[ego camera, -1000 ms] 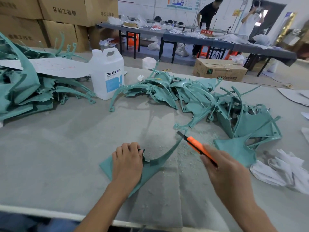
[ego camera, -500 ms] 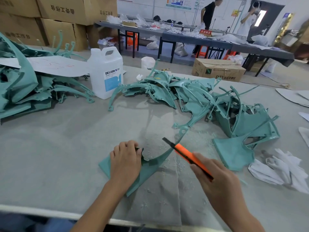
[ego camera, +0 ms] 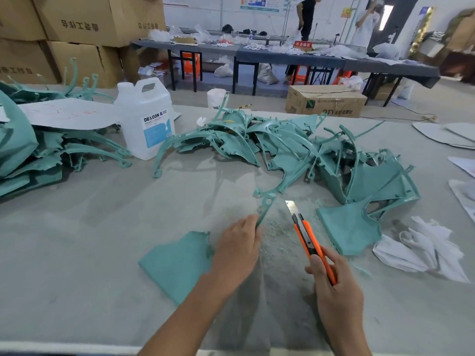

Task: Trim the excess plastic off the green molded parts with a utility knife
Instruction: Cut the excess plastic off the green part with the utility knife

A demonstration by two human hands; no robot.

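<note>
One wide-angle camera, worn on my head. Faces forward and down over table point(ego camera: 77, 240). My left hand point(ego camera: 237, 250) and right hand point(ego camera: 336, 289) near, low in frame; far benches point(ego camera: 288, 59) along top edge.

Both forearms are bare, entering from the near edge and angled toward the far side. The left hand point(ego camera: 237, 249) lies back-up, fingers curled down onto the green molded part point(ego camera: 177, 263), fingertips closed round its thin curved strip. The right hand point(ego camera: 334, 286), just right of the left and apart from it, grips the utility knife point(ego camera: 307, 237) by the handle's near end, blade aimed far, clear of the part.
</note>
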